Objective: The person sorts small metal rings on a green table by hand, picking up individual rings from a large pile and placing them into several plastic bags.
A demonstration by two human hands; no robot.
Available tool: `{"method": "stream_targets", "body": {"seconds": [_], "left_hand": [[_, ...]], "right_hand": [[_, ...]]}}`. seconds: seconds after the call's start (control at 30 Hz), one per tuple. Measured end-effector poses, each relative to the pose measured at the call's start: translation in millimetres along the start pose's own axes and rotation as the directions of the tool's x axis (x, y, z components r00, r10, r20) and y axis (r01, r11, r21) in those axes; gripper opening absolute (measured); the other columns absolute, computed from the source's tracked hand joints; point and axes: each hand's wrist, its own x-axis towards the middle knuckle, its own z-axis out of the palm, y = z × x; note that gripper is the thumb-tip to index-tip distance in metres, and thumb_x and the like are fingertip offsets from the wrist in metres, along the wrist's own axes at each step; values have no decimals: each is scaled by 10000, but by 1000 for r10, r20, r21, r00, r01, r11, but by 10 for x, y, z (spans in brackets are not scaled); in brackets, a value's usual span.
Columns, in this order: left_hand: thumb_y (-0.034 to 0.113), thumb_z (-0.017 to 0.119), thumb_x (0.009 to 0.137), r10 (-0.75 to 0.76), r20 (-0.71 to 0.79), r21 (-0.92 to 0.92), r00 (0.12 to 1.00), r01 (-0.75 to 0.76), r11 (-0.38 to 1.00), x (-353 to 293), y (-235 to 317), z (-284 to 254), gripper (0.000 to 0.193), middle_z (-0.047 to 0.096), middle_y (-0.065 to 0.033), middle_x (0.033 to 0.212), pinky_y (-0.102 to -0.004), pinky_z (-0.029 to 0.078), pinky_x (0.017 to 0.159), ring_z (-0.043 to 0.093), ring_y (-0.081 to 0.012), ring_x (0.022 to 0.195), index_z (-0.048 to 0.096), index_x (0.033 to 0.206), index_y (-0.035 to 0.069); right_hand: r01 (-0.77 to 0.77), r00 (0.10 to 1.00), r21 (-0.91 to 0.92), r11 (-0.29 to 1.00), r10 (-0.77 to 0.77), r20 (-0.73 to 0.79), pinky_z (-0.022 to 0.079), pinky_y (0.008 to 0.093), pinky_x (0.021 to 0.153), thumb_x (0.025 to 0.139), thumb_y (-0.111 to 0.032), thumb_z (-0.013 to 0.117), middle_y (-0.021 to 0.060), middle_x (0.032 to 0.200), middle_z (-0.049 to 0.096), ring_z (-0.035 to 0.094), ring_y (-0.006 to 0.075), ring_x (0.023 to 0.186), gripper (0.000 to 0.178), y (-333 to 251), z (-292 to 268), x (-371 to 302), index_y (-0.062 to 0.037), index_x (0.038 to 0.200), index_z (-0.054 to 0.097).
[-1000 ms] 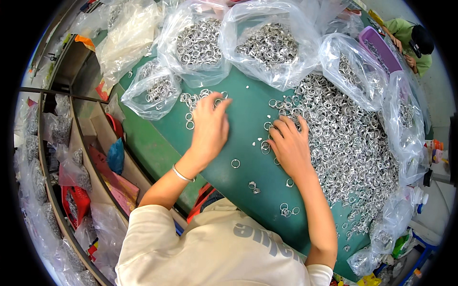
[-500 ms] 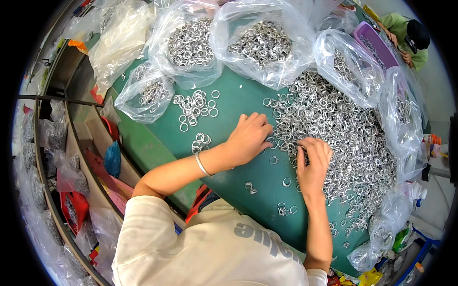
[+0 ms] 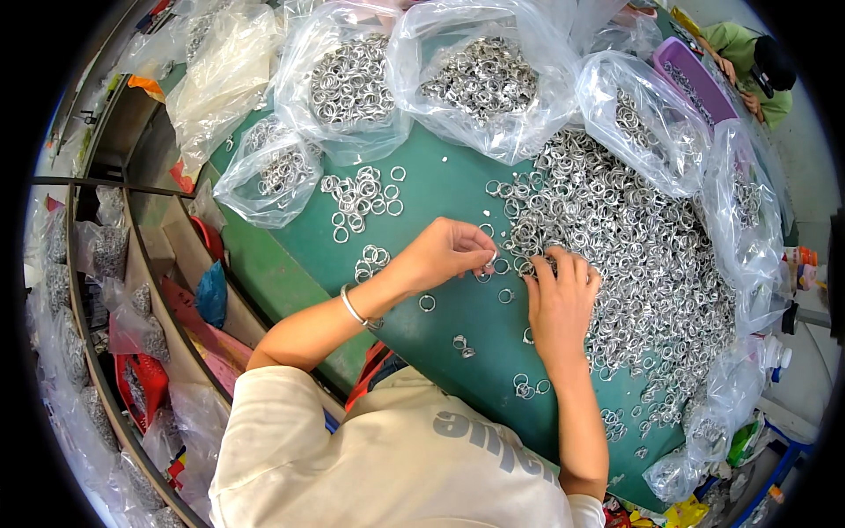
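My left hand (image 3: 453, 249), with a metal bangle (image 3: 351, 305) on its wrist, pinches a silver ring (image 3: 491, 261) between thumb and fingertips at the left edge of the pile. Several loose rings lie just beside these fingers. To its right, my right hand (image 3: 563, 295) rests at the near-left side of the big heap of silver rings (image 3: 642, 255), fingers apart and fingertips touching rings. What lies under those fingertips is partly hidden. A smaller group of plain rings (image 3: 359, 201) lies to the left, with another little cluster (image 3: 372, 261) beyond my left forearm.
Clear plastic bags of rings (image 3: 352, 145) line the far side of the green table (image 3: 422, 185). More bags (image 3: 753, 255) border the heap on the right. A purple bin (image 3: 717, 99) stands far right near a person in green (image 3: 731, 44). Shelves with bagged pieces (image 3: 106, 255) are at left.
My left hand has drawn back slightly left and down, now pinching a ring. My right hand has shifted left with its fingers spread more. A single ring now shows below my left wrist.
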Motion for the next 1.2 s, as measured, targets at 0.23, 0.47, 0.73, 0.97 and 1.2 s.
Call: {"method": "stream_targets", "body": {"seconds": [0.23, 0.47, 0.73, 0.97, 1.2], "left_hand": [[77, 610, 898, -94, 152, -357, 984, 144, 923, -49, 24, 28, 186, 693, -106, 867, -232, 532, 659, 653, -117, 733, 640, 1043, -35], [73, 608, 892, -121, 265, -529, 957, 249, 811, -82, -66, 50, 227, 686, -119, 883, -236, 539, 701, 655, -129, 725, 610, 1093, -32], [87, 609, 917, -55, 100, -162, 993, 71, 984, -207, 41, 220, 161, 655, -65, 822, -223, 494, 661, 597, -92, 711, 633, 1023, -33], [91, 612, 916, 27, 58, -18, 998, -26, 1000, -289, -120, 635, 145, 653, -29, 825, -206, 474, 637, 584, -63, 719, 643, 982, -35], [42, 618, 891, 117, 175, 135, 978, -141, 981, -401, -9, 908, 220, 651, -46, 832, -230, 484, 668, 590, -103, 735, 630, 1100, -27]], "right_hand": [[-160, 983, 226, 961, 176, -48, 358, 394, 867, 784, -48, 690, 64, 864, 615, 553, 236, 874, 150, 219, -82, -85, -46, 923, 630], [-224, 960, 321, 920, 265, -89, 366, 342, 764, 802, -45, 692, 54, 739, 593, 543, 219, 748, 112, 247, -88, -167, -34, 905, 649], [-217, 967, 187, 958, 237, -89, 397, 409, 802, 778, -32, 679, 115, 1005, 585, 528, 299, 946, 228, 281, -193, -281, -30, 999, 623], [-180, 979, 575, 798, 201, 28, 438, 391, 731, 782, -82, 696, 108, 887, 613, 563, 289, 825, 206, -137, -291, -545, -21, 965, 624], [-353, 901, 550, 757, 433, -18, 478, 361, 668, 813, 26, 646, 131, 795, 644, 603, 289, 720, 107, 61, -560, -1070, 9, 917, 664]]}}
